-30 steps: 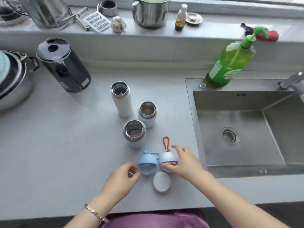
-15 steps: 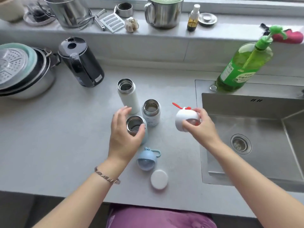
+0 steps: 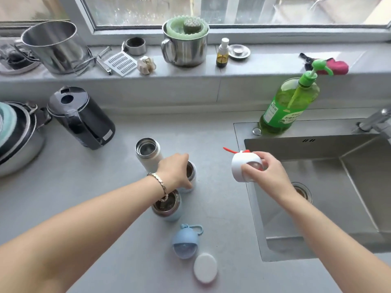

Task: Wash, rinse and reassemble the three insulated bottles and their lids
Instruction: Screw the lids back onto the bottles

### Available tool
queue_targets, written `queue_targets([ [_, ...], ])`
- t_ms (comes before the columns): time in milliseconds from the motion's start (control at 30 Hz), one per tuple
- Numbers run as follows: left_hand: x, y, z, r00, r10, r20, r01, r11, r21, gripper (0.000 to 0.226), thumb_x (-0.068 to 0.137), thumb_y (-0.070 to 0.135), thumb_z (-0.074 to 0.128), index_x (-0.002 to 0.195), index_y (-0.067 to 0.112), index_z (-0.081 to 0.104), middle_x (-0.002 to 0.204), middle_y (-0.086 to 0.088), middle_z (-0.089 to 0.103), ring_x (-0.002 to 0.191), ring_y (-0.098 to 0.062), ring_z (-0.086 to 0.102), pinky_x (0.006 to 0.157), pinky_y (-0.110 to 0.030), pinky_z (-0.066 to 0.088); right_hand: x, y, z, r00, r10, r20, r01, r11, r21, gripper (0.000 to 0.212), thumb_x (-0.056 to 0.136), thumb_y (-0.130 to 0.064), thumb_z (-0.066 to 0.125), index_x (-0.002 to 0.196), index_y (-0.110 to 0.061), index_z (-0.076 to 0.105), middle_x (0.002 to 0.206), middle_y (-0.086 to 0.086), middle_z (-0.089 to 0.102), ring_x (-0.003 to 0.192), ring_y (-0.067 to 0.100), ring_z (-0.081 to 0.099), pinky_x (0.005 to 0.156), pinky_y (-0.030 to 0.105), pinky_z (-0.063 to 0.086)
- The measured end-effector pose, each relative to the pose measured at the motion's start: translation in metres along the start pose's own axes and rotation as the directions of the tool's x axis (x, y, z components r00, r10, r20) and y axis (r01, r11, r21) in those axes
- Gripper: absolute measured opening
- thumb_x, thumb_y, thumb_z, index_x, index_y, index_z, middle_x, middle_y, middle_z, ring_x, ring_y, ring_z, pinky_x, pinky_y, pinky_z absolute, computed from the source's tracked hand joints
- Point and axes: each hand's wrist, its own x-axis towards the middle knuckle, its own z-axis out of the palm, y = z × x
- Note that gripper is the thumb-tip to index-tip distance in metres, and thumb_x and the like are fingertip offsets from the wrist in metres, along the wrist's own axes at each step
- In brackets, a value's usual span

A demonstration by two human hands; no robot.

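Note:
Three open insulated bottles stand on the grey counter: a tall white bottle (image 3: 148, 154), a short white bottle (image 3: 191, 174) and a short pale blue bottle (image 3: 168, 209). My left hand (image 3: 174, 171) curls round the short white bottle from its left side. My right hand (image 3: 261, 171) holds a white lid with a red loop (image 3: 243, 168) in the air beside the sink's left rim. A blue round lid (image 3: 185, 243) and a flat white lid (image 3: 205, 267) lie on the counter nearer to me.
The steel sink (image 3: 317, 149) takes up the right, with a tap (image 3: 376, 121) and a green soap bottle (image 3: 287, 106) behind it. A black kettle (image 3: 82, 119) and stacked pots (image 3: 17, 136) stand at the left. The sill (image 3: 264, 64) holds a steel pot, mug and small items.
My left hand moved from the blue bottle to the short white bottle behind it. My right hand kept the red-looped lid in the air, picked up from the counter a second ago.

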Motion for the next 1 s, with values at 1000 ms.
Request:
queue_targets([
  [1000, -0.064, 0.072, 0.122, 0.987, -0.117, -0.111, -0.056, 0.399, -0.915, 0.062, 0.056, 0.015, 0.087, 0.094, 0.048, 0.049, 0.094, 0.022, 0.061, 0.085, 0.014, 0.054, 0.072, -0.008, 0.042, -0.038, 0.017, 0.002, 0.808, -0.273, 0.523, 0.525, 0.736, -0.427, 0.062, 0.066, -0.019, 0.071, 0.126, -0.026, 0.053, 0.121, -0.011, 0.048, 0.088, 0.006, 0.051, 0.085, 0.017, 0.042],
])
